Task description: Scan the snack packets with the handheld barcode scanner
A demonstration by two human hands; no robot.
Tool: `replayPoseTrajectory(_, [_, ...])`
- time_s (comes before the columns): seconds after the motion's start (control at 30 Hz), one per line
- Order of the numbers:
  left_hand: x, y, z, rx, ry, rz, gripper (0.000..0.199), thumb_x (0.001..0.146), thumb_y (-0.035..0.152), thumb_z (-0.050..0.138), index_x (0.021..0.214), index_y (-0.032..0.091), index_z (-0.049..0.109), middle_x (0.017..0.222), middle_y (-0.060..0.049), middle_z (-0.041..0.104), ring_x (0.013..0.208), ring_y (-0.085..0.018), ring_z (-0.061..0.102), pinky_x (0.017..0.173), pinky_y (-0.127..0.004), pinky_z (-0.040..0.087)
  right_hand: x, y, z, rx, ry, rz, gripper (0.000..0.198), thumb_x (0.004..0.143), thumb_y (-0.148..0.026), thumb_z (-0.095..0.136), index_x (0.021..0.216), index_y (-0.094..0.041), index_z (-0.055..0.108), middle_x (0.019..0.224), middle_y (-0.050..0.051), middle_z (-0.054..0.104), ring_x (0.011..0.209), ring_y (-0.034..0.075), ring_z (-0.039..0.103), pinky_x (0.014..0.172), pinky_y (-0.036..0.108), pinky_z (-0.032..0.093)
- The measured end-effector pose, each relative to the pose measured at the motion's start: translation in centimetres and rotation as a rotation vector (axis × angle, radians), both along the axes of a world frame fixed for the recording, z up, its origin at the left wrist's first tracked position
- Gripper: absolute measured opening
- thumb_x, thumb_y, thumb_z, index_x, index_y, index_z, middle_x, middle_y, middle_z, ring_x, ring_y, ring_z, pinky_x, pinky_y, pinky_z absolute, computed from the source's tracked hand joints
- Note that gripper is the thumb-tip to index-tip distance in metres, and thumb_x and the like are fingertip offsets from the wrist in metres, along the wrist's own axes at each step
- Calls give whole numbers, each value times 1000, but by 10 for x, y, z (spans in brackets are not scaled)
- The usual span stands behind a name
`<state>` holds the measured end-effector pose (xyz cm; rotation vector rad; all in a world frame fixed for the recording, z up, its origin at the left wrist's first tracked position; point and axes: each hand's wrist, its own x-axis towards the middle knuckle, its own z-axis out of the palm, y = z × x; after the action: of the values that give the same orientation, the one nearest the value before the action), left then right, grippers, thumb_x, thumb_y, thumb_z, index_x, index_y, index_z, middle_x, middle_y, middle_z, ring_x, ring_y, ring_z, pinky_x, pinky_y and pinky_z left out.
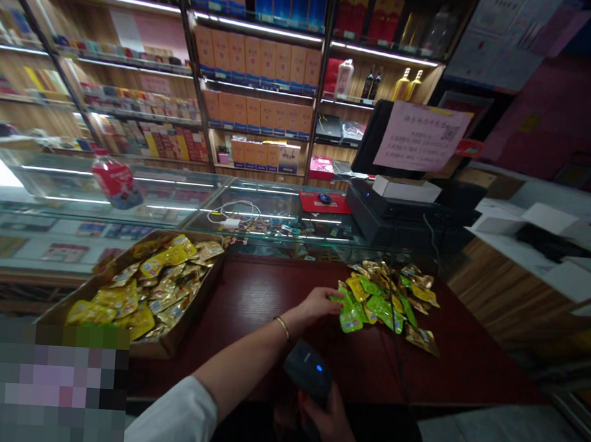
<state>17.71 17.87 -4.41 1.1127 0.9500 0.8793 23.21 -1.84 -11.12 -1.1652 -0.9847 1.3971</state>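
My left hand (320,303), with a gold bangle on its wrist, reaches across the dark red counter to the pile of snack packets at the right. Its fingers are closed on the edge of a green snack packet (351,316) at the near left of that pile. Held low near the counter's front edge is a black barcode scanner (309,370) with a lit blue light; my right hand (332,420) is wrapped round its handle. More green packets (386,310) lie among gold and yellow ones (424,293). A dark cable runs down over the pile.
To the left stands an open cardboard box (189,314) full of yellow and gold packets. A red-labelled bottle (114,178) is on the glass showcase (178,177). Behind the pile are a monitor (373,136), a black cash drawer (400,217) and a mouse (324,198).
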Motion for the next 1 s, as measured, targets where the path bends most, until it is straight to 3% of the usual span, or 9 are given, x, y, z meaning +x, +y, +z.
replayPoseTrajectory(0.1, [5,-18,3,28,91,-133,35,67,16,81,102,12,77,87,-8,77,78,-18,73,79,-35,61,3,-3,4,-11,-71,-35,63,55,-77,78,78,-20,63,54,0,62,43,17,56,43,29,47])
replayPoseTrajectory(0.2, [-32,-38,12,112,262,-73,35,71,11,73,105,17,77,93,-6,79,84,-19,73,79,-33,60,9,-1,4,-37,-281,2,62,57,-81,73,72,-20,67,57,5,66,52,22,63,50,30,50])
replayPoseTrajectory(0.27, [-79,-53,26,192,410,76,32,78,13,67,108,18,76,104,-5,78,95,-19,72,87,-32,58,10,5,3,-37,-375,75,63,61,-83,68,63,-20,66,51,5,64,50,22,61,52,30,50])
replayPoseTrajectory(0.4, [-208,-92,63,313,827,483,35,94,26,49,122,22,68,126,-6,70,115,-20,64,103,-33,48,-4,15,12,-39,-441,170,67,61,-86,64,57,-19,64,47,5,62,47,20,59,52,30,48])
replayPoseTrajectory(0.47, [-269,-106,78,289,1092,653,38,95,27,44,124,19,67,130,-11,68,124,-27,58,110,-43,41,-15,18,20,-62,-370,178,68,62,-86,64,63,-18,65,48,3,62,47,20,59,52,29,48])
replayPoseTrajectory(0.57, [-330,-111,83,165,1474,715,39,88,24,50,122,14,67,129,-19,67,126,-37,55,107,-54,40,-26,21,30,-78,-287,208,66,63,-86,64,62,-19,63,47,1,59,45,17,56,51,28,48])
replayPoseTrajectory(0.67, [-350,-99,75,61,1653,657,39,84,31,57,114,10,70,119,-24,70,118,-43,59,98,-57,44,-28,22,34,-97,-311,216,68,61,-88,62,57,-20,61,45,1,57,44,17,56,50,28,47])
replayPoseTrajectory(0.8, [-345,-79,67,16,1777,594,46,84,45,58,111,10,70,120,-26,68,119,-41,57,97,-51,45,-25,21,36,-85,-366,196,69,60,-89,61,59,-20,63,48,3,61,47,19,58,52,29,49])
replayPoseTrajectory(1.0, [-344,-85,74,72,1796,507,36,75,36,68,103,15,73,118,-20,69,115,-38,60,91,-45,49,-26,19,34,-60,-371,233,67,63,-87,61,61,-20,62,49,3,61,46,18,57,48,28,47])
